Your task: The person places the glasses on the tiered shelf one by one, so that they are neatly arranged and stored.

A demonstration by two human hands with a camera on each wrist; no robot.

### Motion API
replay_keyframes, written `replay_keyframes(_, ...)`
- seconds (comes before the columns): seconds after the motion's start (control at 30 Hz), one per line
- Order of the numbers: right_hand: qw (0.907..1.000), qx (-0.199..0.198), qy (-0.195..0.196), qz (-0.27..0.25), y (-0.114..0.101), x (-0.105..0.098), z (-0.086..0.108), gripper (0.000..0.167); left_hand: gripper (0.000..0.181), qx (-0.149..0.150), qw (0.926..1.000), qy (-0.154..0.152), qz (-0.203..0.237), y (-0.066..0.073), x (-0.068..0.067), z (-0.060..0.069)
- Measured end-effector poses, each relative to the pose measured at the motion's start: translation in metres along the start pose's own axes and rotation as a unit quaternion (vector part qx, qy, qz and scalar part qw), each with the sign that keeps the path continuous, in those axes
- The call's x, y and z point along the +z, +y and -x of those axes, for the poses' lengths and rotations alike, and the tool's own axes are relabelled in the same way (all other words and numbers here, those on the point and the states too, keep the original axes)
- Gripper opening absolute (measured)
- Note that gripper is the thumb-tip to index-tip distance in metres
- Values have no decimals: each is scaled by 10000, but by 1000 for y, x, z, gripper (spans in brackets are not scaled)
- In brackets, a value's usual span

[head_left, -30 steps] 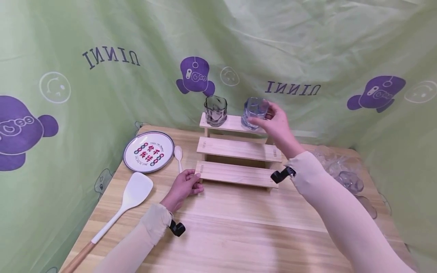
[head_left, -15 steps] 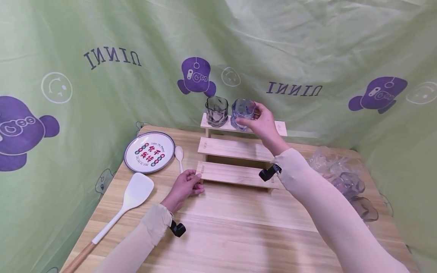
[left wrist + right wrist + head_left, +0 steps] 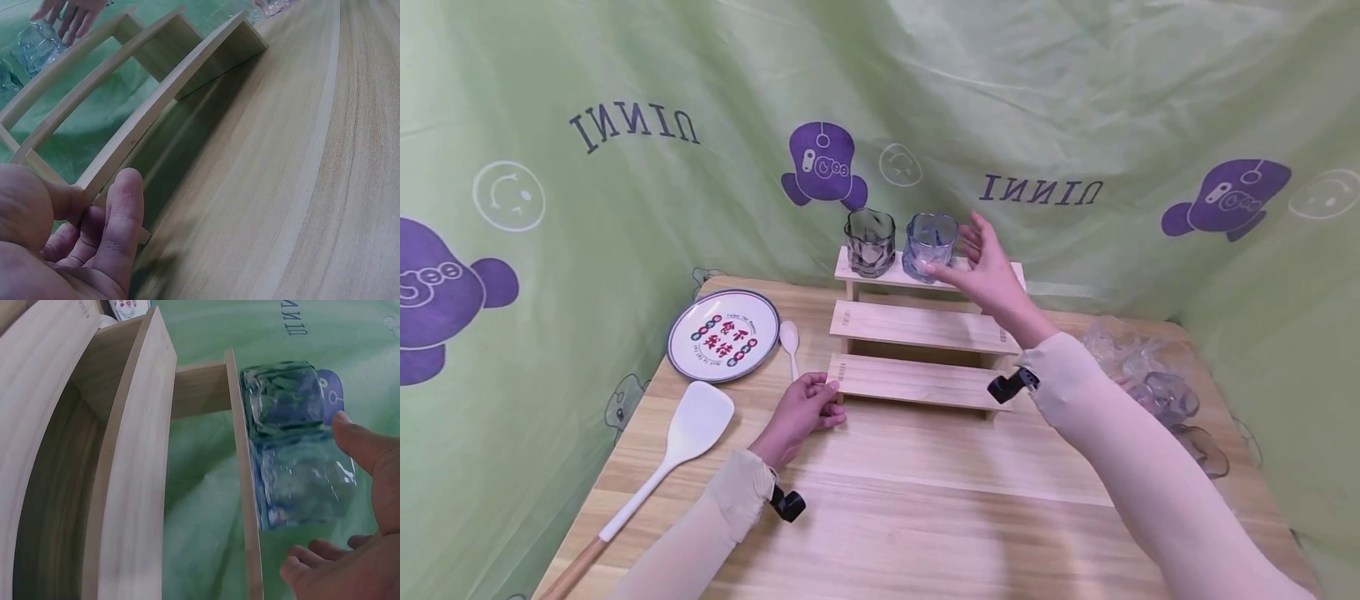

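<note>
On the top step of a three-tier wooden rack (image 3: 917,379) stand a smoky grey glass (image 3: 870,246) and, just right of it, a bluish glass (image 3: 929,250). My right hand (image 3: 996,279) is spread around the right side of the bluish glass; in the right wrist view a gap shows between the fingers (image 3: 306,562) and the glass, and the thumb lies near its rim. With thumb above and fingers below, my left hand (image 3: 797,418) pinches the left end of the lowest step. In the left wrist view the thumb (image 3: 69,200) presses on that board's corner.
Left on the wooden table (image 3: 880,517) lie a round plate (image 3: 724,335), a small white spoon (image 3: 790,337) and a white spatula (image 3: 700,421) with a wooden handle. Several clear and tinted glasses (image 3: 1165,398) cluster at the right edge. A green printed curtain (image 3: 737,200) hangs behind.
The bluish glass has moved left along the top step, up beside the grey glass. My right hand's fingers have since spread and come off it. The left hand keeps its grip on the rack.
</note>
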State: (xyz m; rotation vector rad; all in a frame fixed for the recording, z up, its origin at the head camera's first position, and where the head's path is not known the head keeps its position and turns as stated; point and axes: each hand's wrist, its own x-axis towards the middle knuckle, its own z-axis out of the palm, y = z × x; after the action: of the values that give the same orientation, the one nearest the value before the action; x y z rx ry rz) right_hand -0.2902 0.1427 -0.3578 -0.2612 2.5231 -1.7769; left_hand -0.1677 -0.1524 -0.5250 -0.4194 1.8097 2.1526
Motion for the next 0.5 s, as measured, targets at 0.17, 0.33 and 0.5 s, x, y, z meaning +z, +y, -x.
replay_keyframes(0.17, 9996, -173, 205, -67, 18, -32, 26, 116, 41, -44, 10000, -14, -22, 0, -1, 0)
replay_keyframes(0.33, 9979, -8, 615, -202, 45, -72, 60, 109, 41, -40, 10000, -47, -48, -1, -2, 0)
replay_keyframes(0.5, 9917, 323, 1081, -623, 72, -112, 97, 103, 42, -53, 9999, -88, -21, 0, -2, 0)
